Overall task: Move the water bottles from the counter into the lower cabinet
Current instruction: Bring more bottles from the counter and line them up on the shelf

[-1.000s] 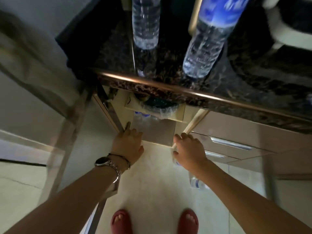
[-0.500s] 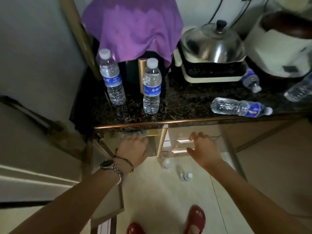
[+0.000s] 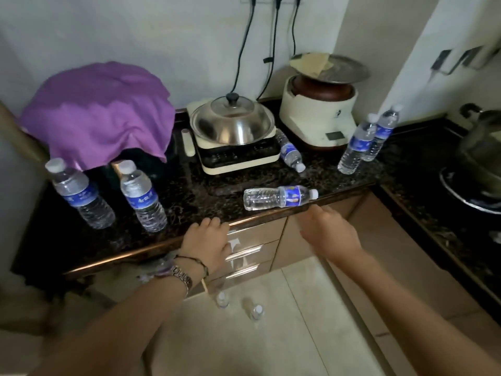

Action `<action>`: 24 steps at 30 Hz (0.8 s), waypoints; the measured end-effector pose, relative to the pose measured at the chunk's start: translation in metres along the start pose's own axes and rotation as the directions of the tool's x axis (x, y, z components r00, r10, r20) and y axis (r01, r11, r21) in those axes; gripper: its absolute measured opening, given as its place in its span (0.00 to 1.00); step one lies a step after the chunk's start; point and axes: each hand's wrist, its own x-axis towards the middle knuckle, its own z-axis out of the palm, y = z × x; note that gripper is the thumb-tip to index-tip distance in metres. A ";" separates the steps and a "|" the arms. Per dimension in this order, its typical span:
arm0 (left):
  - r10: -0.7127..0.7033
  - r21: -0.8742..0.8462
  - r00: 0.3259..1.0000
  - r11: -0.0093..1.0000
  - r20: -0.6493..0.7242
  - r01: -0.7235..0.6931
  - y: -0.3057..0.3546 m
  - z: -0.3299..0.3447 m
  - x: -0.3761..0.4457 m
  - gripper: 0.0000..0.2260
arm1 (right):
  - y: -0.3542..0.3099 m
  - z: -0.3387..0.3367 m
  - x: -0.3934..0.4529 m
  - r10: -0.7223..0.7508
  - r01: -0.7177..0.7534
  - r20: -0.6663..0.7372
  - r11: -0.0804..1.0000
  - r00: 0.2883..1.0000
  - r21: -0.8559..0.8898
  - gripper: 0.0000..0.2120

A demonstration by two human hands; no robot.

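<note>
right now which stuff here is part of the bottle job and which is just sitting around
Job: standing bottles at left, lying bottles, standing pair at right, counter.
Sitting around: purple cloth, lidded pot, cooker.

L wrist: metal watch (image 3: 182,276), thin bracelet (image 3: 193,260)

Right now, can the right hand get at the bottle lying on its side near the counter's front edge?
Probably yes. The right hand is open just below the counter edge, with the lying bottle directly above it and nothing between them.
</note>
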 end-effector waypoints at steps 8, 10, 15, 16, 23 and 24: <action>0.008 -0.011 0.997 1.000 -0.081 -0.009 0.137 -0.027 0.083 0.14 | 0.139 -0.064 0.035 -0.009 0.009 -0.055 1.000 0.998 -0.001 0.10; 0.010 -0.018 0.994 1.000 -0.105 -0.012 0.165 -0.035 0.101 0.14 | 0.169 -0.076 0.041 -0.012 0.012 -0.078 1.000 0.997 0.006 0.10; 0.067 0.000 0.989 0.998 -0.131 -0.068 0.208 -0.042 0.142 0.15 | 0.218 -0.100 0.054 0.030 -0.023 -0.088 0.997 0.996 0.080 0.14; 0.071 -0.005 0.987 0.997 -0.142 -0.072 0.214 -0.044 0.151 0.14 | 0.225 -0.100 0.058 0.033 -0.024 -0.092 0.996 0.995 0.091 0.15; 0.099 -0.072 0.983 0.991 -0.156 -0.111 0.239 -0.049 0.214 0.14 | 0.255 -0.094 0.090 0.097 -0.090 -0.070 0.991 0.993 0.101 0.16; 0.101 -0.087 0.982 0.989 -0.160 -0.116 0.242 -0.048 0.223 0.14 | 0.257 -0.093 0.098 0.106 -0.099 -0.072 0.990 0.992 0.104 0.16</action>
